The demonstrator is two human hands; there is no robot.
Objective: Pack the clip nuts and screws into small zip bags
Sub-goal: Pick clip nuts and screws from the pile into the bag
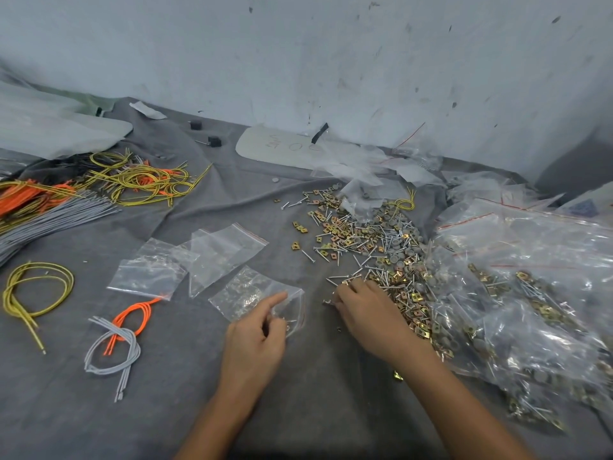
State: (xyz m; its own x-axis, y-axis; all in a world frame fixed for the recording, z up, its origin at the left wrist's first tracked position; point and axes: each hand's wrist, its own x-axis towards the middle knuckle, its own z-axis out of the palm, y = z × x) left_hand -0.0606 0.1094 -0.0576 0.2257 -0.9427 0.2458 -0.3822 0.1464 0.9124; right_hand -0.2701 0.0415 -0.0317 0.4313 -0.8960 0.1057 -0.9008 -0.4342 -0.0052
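Head view: a person's left hand point(255, 336) pinches the mouth of a small zip bag point(255, 293) lying on the cloth-covered table point(185, 393), forefinger stretched out across the plastic and the other fingers curled at the bag's near edge. The right hand point(368, 313) reaches just beside it, fingers bent down onto the near edge of a loose pile point(374, 247) of hardware; whether those fingertips have closed on a piece is too blurred to tell. The bag in hand already shows brassy pieces inside, so the step looks to be filling, not sealing. Clip nuts point(300, 228) and screws point(308, 255) lie mixed with grey round caps point(393, 215) in the pile, which spreads from the right hand toward the wall. The next move, by the look of it, calls for lifting a few pieces clear of the tangle and carrying them the short way to the bag's mouth, which the left hand would need to hold open. More small bags point(152, 270) lie beyond the left hand, large bags of packed hardware point(530, 293) are heaped at the right, and coloured cords point(126, 327) lie at the left.
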